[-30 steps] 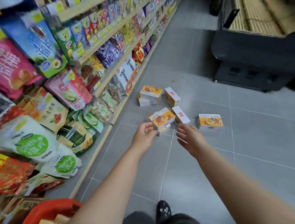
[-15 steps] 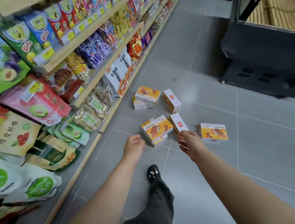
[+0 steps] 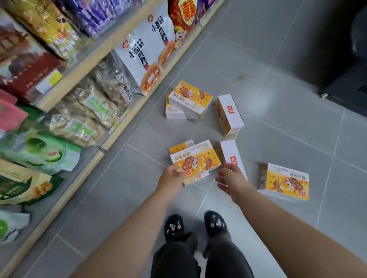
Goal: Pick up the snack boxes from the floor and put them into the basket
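Note:
Several yellow-and-white snack boxes lie on the grey tile floor. The nearest box [image 3: 195, 161] lies flat on top of another box. My left hand [image 3: 171, 177] reaches its left corner, and the loosely curled fingers touch the edge without closing round it. A white-sided box [image 3: 230, 153] stands on its edge just to the right. My right hand [image 3: 230, 177] is at its near end with fingers spread, holding nothing. Another box [image 3: 285, 181] lies flat further right. A stacked pair [image 3: 190, 98] and an upright box [image 3: 230, 113] sit further away. The basket is out of view.
A wooden-edged shelf unit [image 3: 107, 142] packed with snack bags runs along the left. A dark cabinet [image 3: 348, 72] stands at the far right. My two black shoes [image 3: 194, 224] stand on the tiles just behind the nearest boxes.
The camera has moved forward and tilted down, so the boxes look larger and the red basket has left the view. Both hands have moved forward to the nearest boxes.

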Available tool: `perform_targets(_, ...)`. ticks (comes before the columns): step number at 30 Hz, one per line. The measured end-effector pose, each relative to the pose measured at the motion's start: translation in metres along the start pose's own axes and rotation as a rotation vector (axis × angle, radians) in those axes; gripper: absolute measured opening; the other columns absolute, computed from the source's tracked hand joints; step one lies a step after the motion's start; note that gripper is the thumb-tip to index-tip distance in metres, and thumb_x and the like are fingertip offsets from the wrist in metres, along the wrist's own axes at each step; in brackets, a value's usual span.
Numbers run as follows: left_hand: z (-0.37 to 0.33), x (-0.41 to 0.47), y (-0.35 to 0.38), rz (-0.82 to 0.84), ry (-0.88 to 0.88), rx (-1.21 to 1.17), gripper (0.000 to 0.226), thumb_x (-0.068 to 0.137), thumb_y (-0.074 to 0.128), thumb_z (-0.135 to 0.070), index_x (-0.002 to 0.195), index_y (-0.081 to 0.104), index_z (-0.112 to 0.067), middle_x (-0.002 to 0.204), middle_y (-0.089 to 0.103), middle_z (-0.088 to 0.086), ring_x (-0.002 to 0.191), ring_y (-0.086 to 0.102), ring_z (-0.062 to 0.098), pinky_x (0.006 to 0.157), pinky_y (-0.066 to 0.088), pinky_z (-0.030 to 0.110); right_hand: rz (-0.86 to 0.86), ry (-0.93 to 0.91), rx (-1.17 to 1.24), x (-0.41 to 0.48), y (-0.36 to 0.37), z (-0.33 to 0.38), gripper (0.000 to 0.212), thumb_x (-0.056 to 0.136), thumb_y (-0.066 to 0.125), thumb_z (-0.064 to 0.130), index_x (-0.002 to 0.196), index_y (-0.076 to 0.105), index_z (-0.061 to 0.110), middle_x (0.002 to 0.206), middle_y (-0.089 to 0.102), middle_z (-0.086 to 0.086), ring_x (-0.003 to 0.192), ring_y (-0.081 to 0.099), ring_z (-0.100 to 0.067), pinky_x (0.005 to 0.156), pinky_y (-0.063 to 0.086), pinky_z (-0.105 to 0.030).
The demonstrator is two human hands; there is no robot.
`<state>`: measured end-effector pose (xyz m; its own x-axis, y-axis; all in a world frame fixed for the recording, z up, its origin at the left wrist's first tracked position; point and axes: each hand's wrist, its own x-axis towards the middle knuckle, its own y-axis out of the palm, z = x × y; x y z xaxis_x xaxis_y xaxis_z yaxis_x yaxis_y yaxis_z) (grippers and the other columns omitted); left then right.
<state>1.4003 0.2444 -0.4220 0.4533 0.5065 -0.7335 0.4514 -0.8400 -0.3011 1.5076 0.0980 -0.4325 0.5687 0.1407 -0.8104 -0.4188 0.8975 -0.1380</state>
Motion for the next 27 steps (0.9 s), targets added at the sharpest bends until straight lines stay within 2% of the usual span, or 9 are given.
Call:
perform_targets(5, 0.063, 0.13, 0.054, -0.018, -0.11, 0.045, 0.03, 0.09, 0.051, -0.021, 0.113, 0.061, -0.005, 0.104, 0.066, 0.013, 0.078, 0.061, 0.018, 0.055, 0.04, 0.026, -0.043, -0.121, -0.305, 0.142, 0.012, -0.046, 0.053, 0.086, 0.06, 0.038, 0.131, 0.05, 0.013, 0.12, 0.062, -0.008, 0.101, 0.06, -0.025, 0.089, 0.052, -0.04)
perform_targets(8, 0.101, 0.214, 0.079, -0.06, -0.158, -0.012, 0.038, 0.09, 0.055, -0.03, 0.114, 0.061, -0.001, 0.114, 0.066, 0.019, 0.098, 0.064, 0.032, 0.073, 0.047, 0.032, -0.074, -0.256, -0.497, 0.235, 0.021, -0.065, 0.045, 0.081, 0.06, 0.038, 0.119, 0.055, 0.015, 0.112, 0.065, -0.002, 0.098, 0.062, -0.024, 0.085, 0.048, -0.034)
perform_targets(10, 0.127, 0.269, 0.094, -0.056, -0.19, -0.061, 0.051, 0.086, 0.058, -0.046, 0.12, 0.058, -0.008, 0.119, 0.066, 0.012, 0.105, 0.063, 0.031, 0.089, 0.049, 0.034, -0.15, -0.33, -0.61, 0.294, 0.03, -0.074, 0.049, 0.073, 0.057, 0.041, 0.116, 0.055, 0.02, 0.113, 0.065, -0.002, 0.103, 0.062, -0.027, 0.091, 0.051, -0.045)
perform_targets(14, 0.155, 0.343, 0.106, -0.054, -0.25, -0.148, 0.079, 0.067, 0.062, -0.069, 0.126, 0.051, -0.018, 0.117, 0.066, 0.006, 0.104, 0.065, 0.03, 0.093, 0.051, 0.046, -0.16, -0.296, -0.751, 0.361, 0.045, -0.073, 0.061, 0.084, 0.059, 0.038, 0.134, 0.04, 0.009, 0.129, 0.055, -0.013, 0.119, 0.054, -0.035, 0.099, 0.044, -0.048)
perform_targets(17, 0.148, 0.343, 0.104, 0.037, -0.285, -0.355, 0.05, 0.074, 0.071, -0.053, 0.114, 0.059, -0.025, 0.094, 0.072, 0.003, 0.08, 0.07, 0.024, 0.071, 0.058, 0.04, -0.169, -0.21, -0.703, 0.375, 0.046, -0.08, 0.066, 0.085, 0.059, 0.046, 0.134, 0.039, 0.007, 0.13, 0.055, -0.013, 0.118, 0.054, -0.035, 0.096, 0.045, -0.047)
perform_targets(19, 0.14, 0.328, 0.096, 0.06, -0.31, -0.453, 0.047, 0.078, 0.072, -0.043, 0.118, 0.054, -0.026, 0.097, 0.072, 0.003, 0.076, 0.069, 0.021, 0.056, 0.056, 0.033, -0.192, -0.166, -0.682, 0.365, 0.045, -0.081, 0.072, 0.08, 0.061, 0.054, 0.131, 0.042, 0.008, 0.129, 0.056, -0.013, 0.116, 0.055, -0.035, 0.098, 0.046, -0.049)
perform_targets(22, 0.112, 0.284, 0.073, -0.001, -0.259, -0.476, 0.055, 0.083, 0.069, -0.038, 0.129, 0.045, -0.022, 0.108, 0.068, 0.004, 0.078, 0.063, 0.015, 0.057, 0.047, 0.026, -0.201, -0.091, -0.62, 0.321, 0.04, -0.064, 0.077, 0.079, 0.061, 0.061, 0.131, 0.041, 0.008, 0.127, 0.056, -0.012, 0.115, 0.056, -0.035, 0.097, 0.047, -0.05)
perform_targets(24, 0.087, 0.244, 0.048, -0.012, -0.244, -0.487, 0.055, 0.086, 0.066, -0.036, 0.134, 0.043, -0.022, 0.098, 0.066, 0.002, 0.075, 0.06, 0.015, 0.058, 0.044, 0.025, -0.178, -0.05, -0.571, 0.284, 0.037, -0.044, 0.08, 0.079, 0.06, 0.064, 0.132, 0.04, 0.008, 0.127, 0.056, -0.012, 0.115, 0.056, -0.034, 0.097, 0.048, -0.048)
perform_targets(27, 0.039, 0.162, -0.002, 0.131, -0.262, -0.429, 0.067, 0.088, 0.064, -0.029, 0.144, 0.028, -0.034, 0.11, 0.064, 0.003, 0.085, 0.058, 0.017, 0.068, 0.046, 0.028, -0.15, -0.003, -0.549, 0.211, 0.035, -0.005, 0.083, 0.076, 0.062, 0.066, 0.133, 0.04, 0.009, 0.126, 0.057, -0.012, 0.112, 0.058, -0.033, 0.096, 0.049, -0.046)
